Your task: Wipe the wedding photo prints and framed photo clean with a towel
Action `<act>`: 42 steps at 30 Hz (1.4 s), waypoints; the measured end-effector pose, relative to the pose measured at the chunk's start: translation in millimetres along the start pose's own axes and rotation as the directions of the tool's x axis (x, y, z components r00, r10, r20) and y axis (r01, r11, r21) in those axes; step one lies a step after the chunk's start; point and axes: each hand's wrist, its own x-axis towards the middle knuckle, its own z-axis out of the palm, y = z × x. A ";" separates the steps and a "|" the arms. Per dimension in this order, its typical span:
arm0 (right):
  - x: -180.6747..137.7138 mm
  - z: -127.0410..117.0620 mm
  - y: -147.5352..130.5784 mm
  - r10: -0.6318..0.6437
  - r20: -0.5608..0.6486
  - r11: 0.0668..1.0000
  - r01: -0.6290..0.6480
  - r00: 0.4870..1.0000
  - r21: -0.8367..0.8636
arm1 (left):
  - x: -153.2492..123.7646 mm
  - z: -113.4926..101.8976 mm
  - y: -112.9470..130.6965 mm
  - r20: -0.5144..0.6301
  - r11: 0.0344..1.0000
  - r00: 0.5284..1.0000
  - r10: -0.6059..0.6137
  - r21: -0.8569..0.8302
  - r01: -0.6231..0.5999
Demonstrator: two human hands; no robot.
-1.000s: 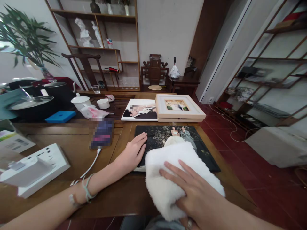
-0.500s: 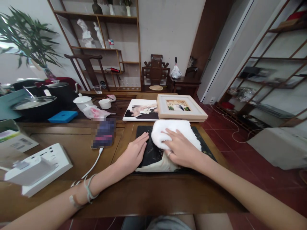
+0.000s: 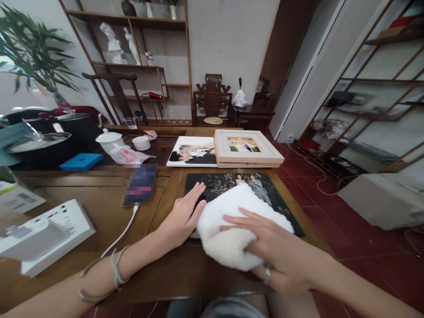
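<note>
A dark photo panel (image 3: pixel 225 182) showing a couple lies flat on the wooden table (image 3: pixel 99 216) in front of me. My left hand (image 3: pixel 182 214) rests flat on the panel's left edge with its fingers stretched out. My right hand (image 3: pixel 274 254) presses a fluffy white cloth (image 3: pixel 232 221) onto the near part of the panel, fingers spread over the cloth. The cloth hides the lower half of the picture.
Behind the panel lie an unframed photo (image 3: pixel 192 152) and a light wooden picture frame (image 3: pixel 247 148). A phone (image 3: pixel 139 184) on a white cable sits to the left, with a white box (image 3: pixel 46 234) nearer. Teaware, pots and a blue sponge (image 3: pixel 81 161) crowd the far left. Shelves stand around.
My right hand drew the white cloth back from the far part of the panel to its near edge, uncovering the couple in the picture. My left hand stayed on the left edge.
</note>
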 end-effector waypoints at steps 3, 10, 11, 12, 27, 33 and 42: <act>-17.0 -3.0 22.2 0.198 -0.082 0.979 -0.202 0.977 -0.041 | 0.4 3.0 -1.0 0.060 0.998 0.998 0.037 0.057 -0.041; 15.5 -15.5 65.1 0.452 -0.214 0.888 -0.460 0.866 0.011 | 2.1 6.3 -3.8 0.009 0.994 0.994 0.107 0.024 -0.107; 28.2 -17.6 65.6 0.421 -0.216 0.904 -0.427 0.881 0.023 | 2.0 6.2 -3.8 0.013 0.994 0.994 0.106 0.024 -0.106; 41.9 -19.1 65.1 0.385 -0.213 0.921 -0.387 0.898 0.031 | 1.9 5.9 -3.7 0.019 0.994 0.994 0.104 0.023 -0.105; 74.5 -8.6 74.8 0.250 -0.230 0.967 -0.257 0.940 0.003 | 2.8 4.3 -6.6 0.032 0.993 0.994 0.106 0.038 -0.107; -7.2 -15.8 117.0 0.338 -0.299 0.927 -0.370 0.892 -0.058 | 3.0 5.8 -4.5 0.015 0.995 0.996 0.087 0.039 -0.088; -18.7 -9.5 132.7 0.126 -0.330 0.949 -0.211 0.935 -0.236 | 7.2 3.8 -9.0 -0.031 0.993 0.997 0.066 0.095 -0.063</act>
